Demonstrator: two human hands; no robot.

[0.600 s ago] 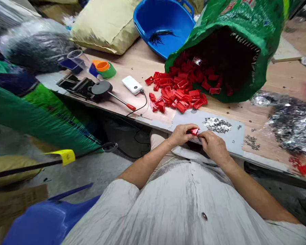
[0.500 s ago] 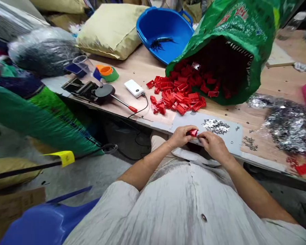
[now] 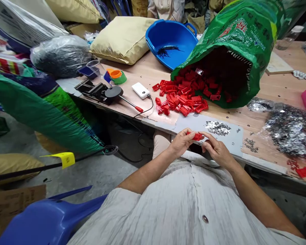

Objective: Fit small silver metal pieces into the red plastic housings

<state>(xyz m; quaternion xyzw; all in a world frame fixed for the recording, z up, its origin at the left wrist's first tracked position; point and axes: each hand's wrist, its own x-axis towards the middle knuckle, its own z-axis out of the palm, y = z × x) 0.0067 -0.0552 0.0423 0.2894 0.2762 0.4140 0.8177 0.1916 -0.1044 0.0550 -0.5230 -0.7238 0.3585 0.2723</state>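
Through the head camera I see a red piece point(image 3: 198, 136) at the near edge of the surface point(image 3: 140, 74), pinched by fingers of the left hand point(image 3: 180, 143). The right hand point(image 3: 219, 151) has its forefinger at the right end; whether it grips, I cannot tell. A green sack point(image 3: 226, 35) spills red parts point(image 3: 182, 99); a blue basin point(image 3: 180, 32) holds black strips point(image 3: 165, 51), a clear bag point(image 3: 259, 104) silvery bits point(image 3: 287, 127).
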